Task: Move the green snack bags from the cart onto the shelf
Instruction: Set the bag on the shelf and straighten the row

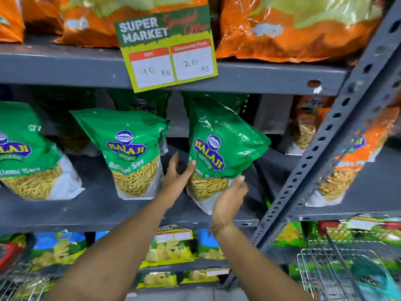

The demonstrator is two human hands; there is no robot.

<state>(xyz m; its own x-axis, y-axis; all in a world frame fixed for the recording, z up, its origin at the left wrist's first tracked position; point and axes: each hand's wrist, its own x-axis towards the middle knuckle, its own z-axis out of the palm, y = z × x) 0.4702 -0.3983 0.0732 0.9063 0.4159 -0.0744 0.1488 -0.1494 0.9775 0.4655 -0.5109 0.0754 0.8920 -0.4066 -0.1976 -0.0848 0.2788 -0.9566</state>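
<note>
Between both hands, green bag near shelf edge

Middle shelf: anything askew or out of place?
Yes. The green bag between the left hand and right hand leans, its top tipped left and its right corner creased. The price sign above hangs crooked. No spills visible.

Between our left hand and right hand we list a green snack bag of glossy, crinkled plastic film with bright glare streaks. Under both hands, the shelf is grey painted metal, matt and scuffed. Above the hands, the price sign is flat matt paper. Below our right hand, the cart is shiny bare wire metal.
</note>
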